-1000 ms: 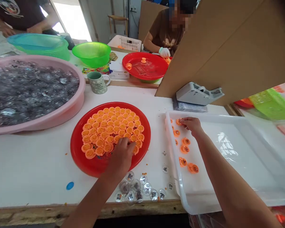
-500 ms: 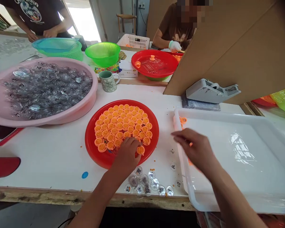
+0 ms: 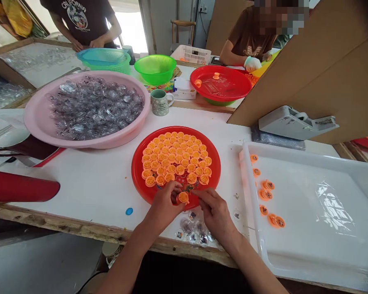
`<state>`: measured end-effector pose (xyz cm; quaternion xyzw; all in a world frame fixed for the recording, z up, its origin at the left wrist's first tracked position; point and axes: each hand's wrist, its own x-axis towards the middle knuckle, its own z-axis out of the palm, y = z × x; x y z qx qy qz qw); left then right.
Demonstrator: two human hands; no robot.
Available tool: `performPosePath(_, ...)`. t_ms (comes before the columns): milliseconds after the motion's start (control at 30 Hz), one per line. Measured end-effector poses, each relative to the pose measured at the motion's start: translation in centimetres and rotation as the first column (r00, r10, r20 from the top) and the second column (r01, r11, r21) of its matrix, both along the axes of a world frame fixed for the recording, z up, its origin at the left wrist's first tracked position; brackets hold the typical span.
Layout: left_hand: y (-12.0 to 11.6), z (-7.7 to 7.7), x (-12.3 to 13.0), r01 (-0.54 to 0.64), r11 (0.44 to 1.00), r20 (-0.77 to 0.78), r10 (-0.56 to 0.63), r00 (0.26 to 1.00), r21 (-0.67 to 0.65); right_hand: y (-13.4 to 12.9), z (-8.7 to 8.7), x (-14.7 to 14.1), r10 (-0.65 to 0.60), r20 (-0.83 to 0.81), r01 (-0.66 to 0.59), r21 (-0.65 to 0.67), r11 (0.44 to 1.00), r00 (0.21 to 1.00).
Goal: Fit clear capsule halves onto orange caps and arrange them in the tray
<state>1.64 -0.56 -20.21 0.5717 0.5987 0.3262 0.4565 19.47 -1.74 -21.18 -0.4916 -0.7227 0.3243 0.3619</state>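
My left hand (image 3: 165,206) is closed around a small orange cup-shaped piece (image 3: 183,198) near the front rim of a round red tray (image 3: 215,163). Close beside it, my right hand (image 3: 216,212) reaches over the same rim with thumb and forefinger together; whatever they pinch is too small to make out. Rows of similar orange pieces (image 3: 171,158) cover much of the red tray, with a bare patch at its front. Several clear round discs with printed pictures (image 3: 187,225) lie on the table, partly hidden below my right hand.
On the right, a white tray (image 3: 260,245) holds several orange pieces along its left side. A pink basin (image 3: 32,122) of clear discs, a mug (image 3: 159,103) and a tape dispenser (image 3: 297,122) stand around. Across the table are a green basin (image 3: 155,69) and two people.
My right hand has come from the white tray to the red tray, beside my left hand. My left hand has drawn an orange piece toward the front rim. The view has turned left.
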Motion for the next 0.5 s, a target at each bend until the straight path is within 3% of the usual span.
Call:
performPosePath(100,0.0,0.1,0.1,0.005,1.000,-0.018,-0.005,1.000,-0.006,-0.4,0.7,-0.5,0.118,0.045,-0.118,0.006,0.993,0.992)
performPosePath(300,0.3,0.2,0.2,0.030,0.999,-0.155,-0.025,0.988,0.028,-0.2,-0.3,0.5,-0.060,0.137,0.057,0.028,0.998,0.989)
performPosePath(500,0.4,0.1,0.5,0.077,0.993,-0.198,-0.059,0.978,0.085,-0.9,-0.1,0.0,0.058,0.023,-0.059,0.009,0.998,0.998)
